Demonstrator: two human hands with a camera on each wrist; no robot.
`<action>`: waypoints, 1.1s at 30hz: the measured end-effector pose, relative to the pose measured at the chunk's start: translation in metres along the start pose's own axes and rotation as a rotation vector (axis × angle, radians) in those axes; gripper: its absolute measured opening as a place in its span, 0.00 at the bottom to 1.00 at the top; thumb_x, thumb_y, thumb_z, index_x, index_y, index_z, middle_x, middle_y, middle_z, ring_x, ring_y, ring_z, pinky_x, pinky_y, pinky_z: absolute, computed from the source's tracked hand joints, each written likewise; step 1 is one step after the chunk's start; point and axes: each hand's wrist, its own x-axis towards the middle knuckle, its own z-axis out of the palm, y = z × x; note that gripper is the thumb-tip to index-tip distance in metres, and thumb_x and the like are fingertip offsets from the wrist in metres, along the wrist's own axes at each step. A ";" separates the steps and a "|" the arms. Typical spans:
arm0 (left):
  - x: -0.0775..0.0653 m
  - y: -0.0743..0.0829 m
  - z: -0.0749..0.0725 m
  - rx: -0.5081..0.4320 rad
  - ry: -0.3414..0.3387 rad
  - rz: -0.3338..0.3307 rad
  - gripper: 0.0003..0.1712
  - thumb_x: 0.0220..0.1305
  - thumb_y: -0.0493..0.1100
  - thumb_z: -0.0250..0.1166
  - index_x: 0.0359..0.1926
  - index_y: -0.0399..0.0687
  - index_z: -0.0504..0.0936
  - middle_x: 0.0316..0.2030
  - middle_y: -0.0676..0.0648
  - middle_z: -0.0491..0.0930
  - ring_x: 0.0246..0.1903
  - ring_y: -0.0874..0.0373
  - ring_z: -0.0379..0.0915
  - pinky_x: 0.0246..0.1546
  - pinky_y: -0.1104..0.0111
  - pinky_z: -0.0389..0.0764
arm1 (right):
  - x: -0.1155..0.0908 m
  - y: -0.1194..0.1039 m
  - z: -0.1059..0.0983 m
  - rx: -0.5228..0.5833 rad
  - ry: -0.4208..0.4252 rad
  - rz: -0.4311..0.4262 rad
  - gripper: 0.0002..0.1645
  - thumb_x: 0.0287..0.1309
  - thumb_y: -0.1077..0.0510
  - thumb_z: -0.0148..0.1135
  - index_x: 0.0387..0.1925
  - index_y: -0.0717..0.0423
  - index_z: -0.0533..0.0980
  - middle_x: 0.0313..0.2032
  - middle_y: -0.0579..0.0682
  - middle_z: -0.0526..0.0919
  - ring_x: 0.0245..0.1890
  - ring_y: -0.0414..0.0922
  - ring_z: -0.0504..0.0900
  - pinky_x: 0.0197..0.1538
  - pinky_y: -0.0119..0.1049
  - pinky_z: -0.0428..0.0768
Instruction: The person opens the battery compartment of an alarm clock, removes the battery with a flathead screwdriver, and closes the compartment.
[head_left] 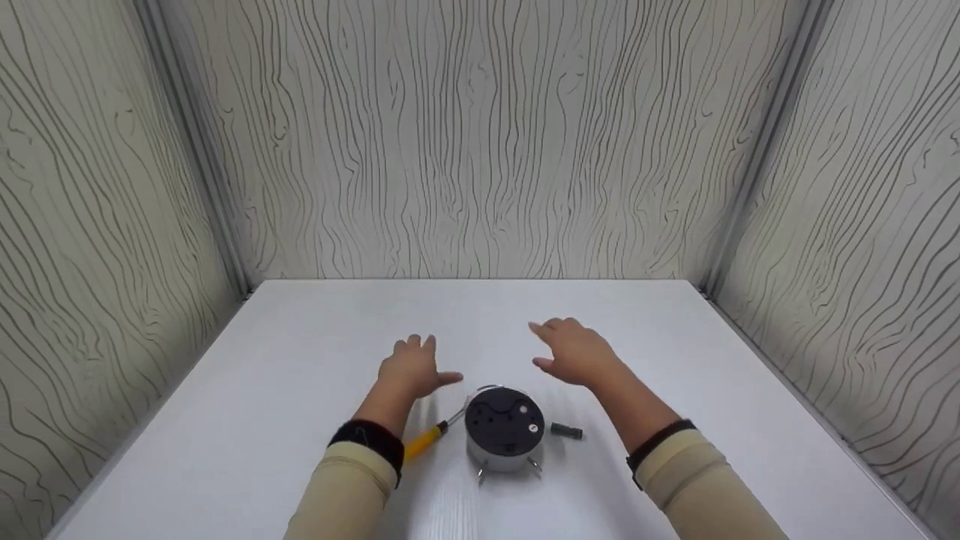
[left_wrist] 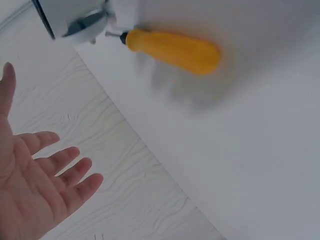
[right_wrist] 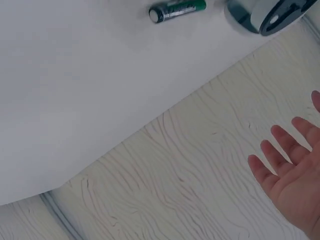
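Note:
A round silver alarm clock (head_left: 505, 421) stands on two short metal legs, its black back with small knobs facing up toward me. Left of it lies a screwdriver (head_left: 425, 442) with a yellow handle (left_wrist: 172, 50), its shaft reaching to the clock's edge. On the clock's right side is a green and black battery (right_wrist: 177, 10). My left hand (head_left: 411, 369) hovers above and left of the clock, fingers spread, holding nothing. Over to the right, my right hand (head_left: 576, 351) is also raised with its fingers loosely extended, touching nothing.
Everything lies on a white table (head_left: 300, 360). Wood-grain patterned panels (head_left: 480, 150) enclose it at the back and on both sides, joined by grey corner posts (head_left: 765, 142). Both wrists wear dark bands (head_left: 367, 442).

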 end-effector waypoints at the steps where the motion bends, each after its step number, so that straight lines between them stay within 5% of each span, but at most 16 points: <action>1: 0.002 -0.003 -0.003 0.019 0.029 -0.014 0.48 0.53 0.68 0.58 0.67 0.43 0.59 0.64 0.36 0.58 0.63 0.40 0.53 0.56 0.48 0.65 | 0.003 0.005 -0.001 -0.012 0.012 0.024 0.37 0.58 0.42 0.55 0.66 0.50 0.61 0.60 0.56 0.68 0.60 0.55 0.65 0.56 0.52 0.69; 8: 0.012 -0.016 -0.019 0.161 0.127 -0.086 0.42 0.62 0.66 0.47 0.68 0.45 0.56 0.64 0.35 0.57 0.64 0.39 0.49 0.60 0.44 0.56 | 0.008 0.038 -0.005 -0.071 0.001 0.186 0.42 0.61 0.37 0.46 0.69 0.55 0.52 0.65 0.61 0.59 0.65 0.60 0.55 0.58 0.59 0.63; 17: 0.009 -0.047 -0.028 0.123 0.156 -0.204 0.47 0.62 0.71 0.38 0.71 0.46 0.45 0.69 0.37 0.43 0.68 0.41 0.32 0.63 0.43 0.41 | -0.004 0.079 0.004 -0.012 -0.031 0.356 0.44 0.63 0.35 0.40 0.68 0.60 0.50 0.67 0.64 0.52 0.67 0.63 0.46 0.61 0.64 0.51; 23: 0.006 -0.058 -0.034 0.110 0.143 -0.229 0.48 0.62 0.72 0.36 0.71 0.44 0.44 0.69 0.36 0.41 0.68 0.40 0.29 0.63 0.42 0.38 | -0.011 0.088 0.002 0.013 -0.040 0.371 0.46 0.62 0.33 0.39 0.68 0.62 0.49 0.67 0.65 0.49 0.67 0.64 0.43 0.62 0.65 0.46; 33: 0.009 -0.043 -0.037 0.096 0.125 -0.208 0.47 0.62 0.72 0.35 0.70 0.45 0.46 0.69 0.36 0.41 0.68 0.40 0.29 0.63 0.42 0.40 | -0.015 0.092 -0.004 0.038 -0.025 0.360 0.47 0.62 0.34 0.38 0.68 0.63 0.47 0.68 0.65 0.47 0.67 0.63 0.40 0.63 0.64 0.45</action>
